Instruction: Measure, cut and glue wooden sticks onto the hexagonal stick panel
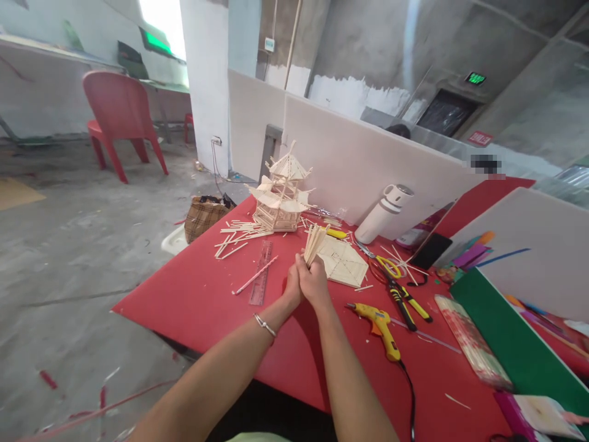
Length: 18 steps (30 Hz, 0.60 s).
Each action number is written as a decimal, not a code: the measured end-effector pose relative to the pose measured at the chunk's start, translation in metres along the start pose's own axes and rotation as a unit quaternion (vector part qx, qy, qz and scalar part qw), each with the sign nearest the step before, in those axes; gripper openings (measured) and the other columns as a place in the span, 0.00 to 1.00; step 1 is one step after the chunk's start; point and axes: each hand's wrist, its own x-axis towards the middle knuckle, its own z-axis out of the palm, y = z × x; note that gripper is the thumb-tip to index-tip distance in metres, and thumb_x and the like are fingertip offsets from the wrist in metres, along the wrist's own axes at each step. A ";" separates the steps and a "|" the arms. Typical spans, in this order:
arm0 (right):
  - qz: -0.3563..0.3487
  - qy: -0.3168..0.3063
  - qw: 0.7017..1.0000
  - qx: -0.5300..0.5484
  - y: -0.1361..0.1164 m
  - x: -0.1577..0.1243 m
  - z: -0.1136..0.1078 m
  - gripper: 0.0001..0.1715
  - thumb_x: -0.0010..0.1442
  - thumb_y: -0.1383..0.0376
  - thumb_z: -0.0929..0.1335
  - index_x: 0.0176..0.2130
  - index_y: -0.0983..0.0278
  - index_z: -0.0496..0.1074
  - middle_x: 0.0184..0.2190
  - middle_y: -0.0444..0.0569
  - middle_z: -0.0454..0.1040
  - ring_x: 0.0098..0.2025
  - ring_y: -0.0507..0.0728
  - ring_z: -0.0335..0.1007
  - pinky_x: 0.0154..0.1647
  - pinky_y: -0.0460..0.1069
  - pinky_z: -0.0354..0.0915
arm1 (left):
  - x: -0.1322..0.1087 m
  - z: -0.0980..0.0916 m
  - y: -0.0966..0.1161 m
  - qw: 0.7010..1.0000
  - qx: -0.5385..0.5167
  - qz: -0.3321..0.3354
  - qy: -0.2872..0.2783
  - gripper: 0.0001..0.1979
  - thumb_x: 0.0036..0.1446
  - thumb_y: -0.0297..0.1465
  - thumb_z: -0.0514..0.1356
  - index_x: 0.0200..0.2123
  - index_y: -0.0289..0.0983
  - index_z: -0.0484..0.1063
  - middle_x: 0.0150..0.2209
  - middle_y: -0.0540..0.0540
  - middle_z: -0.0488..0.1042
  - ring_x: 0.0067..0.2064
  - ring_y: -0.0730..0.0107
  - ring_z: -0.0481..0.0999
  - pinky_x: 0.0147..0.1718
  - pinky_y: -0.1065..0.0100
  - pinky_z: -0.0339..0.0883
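Note:
A bundle of thin wooden sticks [315, 242] points up and away from my two hands, which are pressed together around its lower end. My left hand [293, 282] wraps the bundle from the left, and my right hand [315, 279] closes on it from the right. Just beyond stands a tiered pagoda model [280, 199] built of the same pale sticks. Beside my right hand lies a flat polygonal stick panel [343, 261] with lines on it. To the left of my hands are a clear ruler [261, 276] and a pencil [255, 275] lying across it.
Loose sticks [234, 236] lie scattered left of the model. On the right are a yellow glue gun [378, 325] with a black cord, pliers [405, 301], scissors [389, 266], a white bottle [384, 215] and a packet of sticks [472, 341]. White partitions [340, 153] border the red table [197, 307].

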 end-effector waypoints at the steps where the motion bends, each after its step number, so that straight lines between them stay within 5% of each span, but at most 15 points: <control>1: -0.005 -0.001 1.000 -0.020 -0.005 0.000 -0.004 0.16 0.62 0.52 0.66 0.35 0.62 0.75 0.38 0.54 0.77 0.46 0.63 0.72 0.54 0.59 0.63 | 0.002 0.001 0.004 1.000 -0.012 0.002 -0.018 0.18 0.58 0.46 0.57 0.31 0.35 0.73 0.24 0.49 0.68 0.33 0.67 0.71 0.33 0.69 0.67; 4: 0.002 -0.006 1.000 -0.008 -0.015 -0.004 -0.020 0.22 0.58 0.51 0.71 0.45 0.62 0.74 0.45 0.56 0.76 0.51 0.65 0.70 0.55 0.60 0.63 | 0.002 -0.002 0.022 0.994 -0.011 -0.025 -0.106 0.17 0.49 0.43 0.66 0.27 0.34 0.71 0.23 0.51 0.66 0.28 0.71 0.68 0.28 0.69 0.65; 6: 0.016 -0.009 0.998 0.065 -0.016 -0.009 -0.030 0.31 0.57 0.50 0.72 0.56 0.61 0.69 0.55 0.57 0.71 0.56 0.65 0.67 0.57 0.60 0.63 | 0.000 -0.009 0.035 0.971 0.000 -0.107 -0.213 0.15 0.44 0.38 0.70 0.28 0.33 0.71 0.23 0.51 0.66 0.25 0.74 0.66 0.25 0.71 0.62; 8: 0.037 0.002 0.988 0.150 -0.014 -0.013 -0.036 0.33 0.61 0.49 0.69 0.60 0.59 0.64 0.60 0.56 0.67 0.59 0.63 0.66 0.58 0.58 0.64 | -0.002 -0.019 0.045 0.958 -0.011 -0.145 -0.248 0.14 0.44 0.34 0.71 0.30 0.34 0.70 0.21 0.53 0.64 0.22 0.79 0.61 0.22 0.74 0.57; 13: 0.105 0.008 0.942 0.317 -0.004 -0.017 -0.029 0.29 0.65 0.43 0.61 0.51 0.60 0.71 0.52 0.52 0.74 0.54 0.59 0.70 0.56 0.55 0.66 | -0.004 -0.034 0.057 0.884 -0.071 -0.237 -0.396 0.13 0.47 0.35 0.69 0.28 0.36 0.68 0.15 0.58 0.53 0.16 0.83 0.53 0.18 0.75 0.52; 18: 0.226 -0.096 0.828 0.504 -0.004 -0.024 -0.012 0.39 0.60 0.35 0.60 0.44 0.63 0.77 0.37 0.52 0.79 0.41 0.59 0.77 0.39 0.51 0.73 | -0.007 -0.035 0.058 0.862 -0.094 -0.241 -0.436 0.13 0.46 0.35 0.70 0.25 0.36 0.69 0.13 0.58 0.53 0.13 0.83 0.50 0.15 0.76 0.48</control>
